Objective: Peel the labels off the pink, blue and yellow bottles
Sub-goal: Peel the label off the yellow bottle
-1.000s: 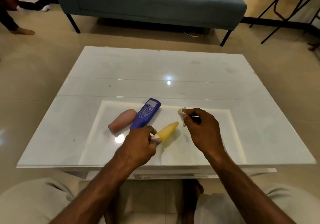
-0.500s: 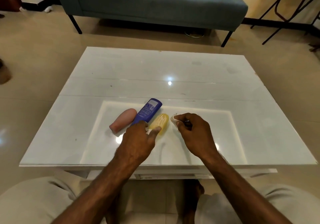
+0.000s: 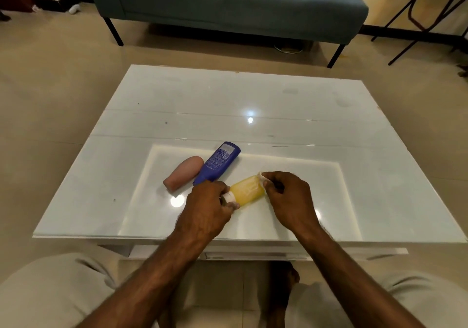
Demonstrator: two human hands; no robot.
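Glossy white table

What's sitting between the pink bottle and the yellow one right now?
In the head view, the blue bottle lies between the pink bottle and the yellow bottle, tight against the pink one, its printed label facing up.

three bottles lie on the table, toward its near edge. the pink bottle is leftmost, the blue bottle just right of it and reaching farther back, the yellow bottle right of both and nearer the person. the left hand is at the yellow bottle's near-left end, the right hand at its far-right end. a sofa stands behind the table.
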